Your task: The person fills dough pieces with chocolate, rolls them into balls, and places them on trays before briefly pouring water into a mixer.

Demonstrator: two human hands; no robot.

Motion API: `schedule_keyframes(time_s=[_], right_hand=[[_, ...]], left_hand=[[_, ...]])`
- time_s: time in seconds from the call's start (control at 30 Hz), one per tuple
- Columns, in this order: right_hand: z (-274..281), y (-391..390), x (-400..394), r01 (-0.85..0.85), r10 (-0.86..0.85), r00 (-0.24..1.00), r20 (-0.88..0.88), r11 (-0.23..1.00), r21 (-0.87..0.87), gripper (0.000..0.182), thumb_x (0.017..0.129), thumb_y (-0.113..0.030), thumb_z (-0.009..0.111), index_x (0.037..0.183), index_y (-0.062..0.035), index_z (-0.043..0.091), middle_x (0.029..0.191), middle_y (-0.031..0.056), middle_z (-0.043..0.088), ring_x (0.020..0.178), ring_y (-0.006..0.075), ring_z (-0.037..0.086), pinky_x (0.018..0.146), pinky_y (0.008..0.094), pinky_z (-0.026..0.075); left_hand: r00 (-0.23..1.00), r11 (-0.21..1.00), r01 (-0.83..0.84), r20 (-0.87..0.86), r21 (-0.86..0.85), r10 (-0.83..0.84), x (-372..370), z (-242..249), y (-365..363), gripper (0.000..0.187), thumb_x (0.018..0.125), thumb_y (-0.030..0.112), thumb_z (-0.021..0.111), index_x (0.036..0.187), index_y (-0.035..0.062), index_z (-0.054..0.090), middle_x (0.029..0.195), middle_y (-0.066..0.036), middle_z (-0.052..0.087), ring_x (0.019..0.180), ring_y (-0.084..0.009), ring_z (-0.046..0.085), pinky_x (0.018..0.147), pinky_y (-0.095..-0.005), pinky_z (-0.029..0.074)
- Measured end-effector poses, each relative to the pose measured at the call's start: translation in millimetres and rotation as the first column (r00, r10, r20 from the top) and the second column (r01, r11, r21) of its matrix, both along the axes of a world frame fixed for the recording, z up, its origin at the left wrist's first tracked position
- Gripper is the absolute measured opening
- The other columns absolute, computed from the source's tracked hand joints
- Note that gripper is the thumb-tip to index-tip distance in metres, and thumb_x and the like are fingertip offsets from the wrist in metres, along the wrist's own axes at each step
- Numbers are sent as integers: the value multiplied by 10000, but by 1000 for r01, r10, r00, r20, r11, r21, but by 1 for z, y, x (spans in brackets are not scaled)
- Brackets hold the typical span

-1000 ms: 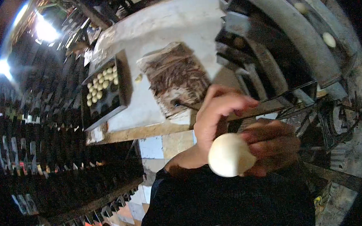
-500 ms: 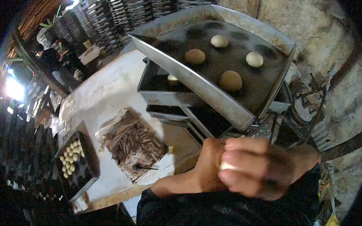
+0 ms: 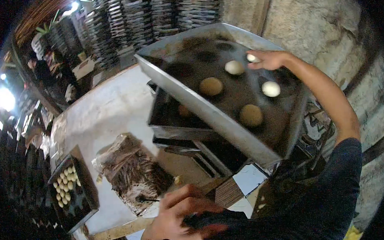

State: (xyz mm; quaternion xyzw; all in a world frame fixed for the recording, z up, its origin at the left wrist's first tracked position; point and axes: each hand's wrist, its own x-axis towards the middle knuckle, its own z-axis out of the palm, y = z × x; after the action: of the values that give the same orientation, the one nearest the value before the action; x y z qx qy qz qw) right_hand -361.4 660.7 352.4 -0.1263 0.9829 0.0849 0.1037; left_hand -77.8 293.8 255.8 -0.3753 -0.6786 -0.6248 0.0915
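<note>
Head view: right hand (image 3: 268, 58) has reached out, dough ball (image 3: 252, 57) now over tray (image 3: 209, 115).

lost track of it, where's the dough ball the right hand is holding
In the head view, the pale round dough ball sits in the right hand, upper right, over the far side of the dark metal baking tray, just right of another pale dough ball.

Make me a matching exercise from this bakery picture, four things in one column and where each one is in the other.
Things:
1. right hand
2. left hand
3. small tray of dough pieces
4. brown dough ball

Places:
A. low, near the table's front edge
B. at the big tray's far side, on a pale ball
C. table's left end
D. middle of the big tray

Pairs: 1-B, 2-A, 3-C, 4-D
</note>
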Motion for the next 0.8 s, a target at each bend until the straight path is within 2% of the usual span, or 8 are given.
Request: schedule_keyframes(time_s=[0.1, 0.13, 0.3, 0.37, 0.43, 0.47, 0.7, 0.8], right_hand=[[3, 41, -36, 33, 79, 975, 206, 872, -489, 724, 939, -547, 400, 1440, -37, 284, 1512, 134, 237, 1400, 257, 187, 1134, 404, 193], [2, 10, -2, -101, -9, 987, -162, 746, -659, 439, 946, -317, 490, 1268, -19, 507, 1279, 118, 509, 1190, 230, 456, 1058, 349, 319], [-17, -125, 149, -620, 233, 586, -776, 745, -244, 349, 937, -247, 497, 1172, 6, 548, 1160, 138, 553, 1065, 257, 512, 956, 359, 382], [-34, -176, 203, -719, 379, 446, -811, 691, -72, 315, 934, -219, 500, 1134, 16, 564, 1113, 145, 570, 1015, 268, 535, 915, 363, 406], [-49, -209, 248, -757, 471, 358, -806, 652, 45, 283, 930, -190, 503, 1096, 26, 581, 1065, 153, 587, 965, 279, 557, 873, 367, 431], [-56, -224, 266, -760, 489, 347, -800, 646, 66, 268, 929, -176, 504, 1077, 31, 589, 1041, 157, 596, 940, 284, 569, 853, 369, 444], [-124, -279, 294, -621, 214, 687, -695, 669, -408, 159, 894, -66, 543, 931, 60, 632, 876, 169, 638, 764, 297, 622, 701, 370, 506], [-156, -299, 287, -561, 191, 793, -578, 598, -572, 164, 802, -91, 605, 894, 37, 649, 749, 147, 625, 700, 272, 615, 709, 369, 504]], left_hand=[[976, 966, -214, 15, -145, 218, 5, -41, -62, 319, 690, 233, 803, 929, 77, 662, 774, -65, 617, 626, -182, 560, 687, -358, 455], [935, 925, -330, 74, -187, 348, 0, -66, -78, 323, 702, 226, 776, 952, 72, 643, 807, -70, 630, 637, -177, 555, 737, -386, 452], [628, 637, -599, 209, -485, 749, 33, -288, -225, 202, 760, 52, 683, 959, 40, 654, 993, -152, 654, 967, -309, 621, 791, -379, 494], [515, 566, -753, 234, -337, 825, 61, -266, -285, 216, 743, -33, 643, 956, 5, 643, 883, -144, 641, 901, -227, 614, 798, -367, 481], [252, 269, -943, 109, -195, 962, 50, -293, -384, 196, 775, 41, 666, 965, 7, 638, 846, -140, 627, 771, -249, 607, 698, -367, 493], [37, -58, -856, -171, -514, 985, 45, -285, -439, 285, 829, 240, 661, 991, 6, 640, 883, -187, 649, 758, -346, 628, 720, -414, 506], [-10, -81, -296, -82, -952, 997, -62, -362, -612, 582, 865, 523, 549, 1085, -14, 591, 960, -253, 648, 845, -425, 623, 749, -487, 478], [-33, -2, -769, 37, -639, 999, -61, -362, -585, 541, 869, 468, 584, 1054, -39, 545, 960, -235, 647, 889, -414, 616, 782, -475, 471]])
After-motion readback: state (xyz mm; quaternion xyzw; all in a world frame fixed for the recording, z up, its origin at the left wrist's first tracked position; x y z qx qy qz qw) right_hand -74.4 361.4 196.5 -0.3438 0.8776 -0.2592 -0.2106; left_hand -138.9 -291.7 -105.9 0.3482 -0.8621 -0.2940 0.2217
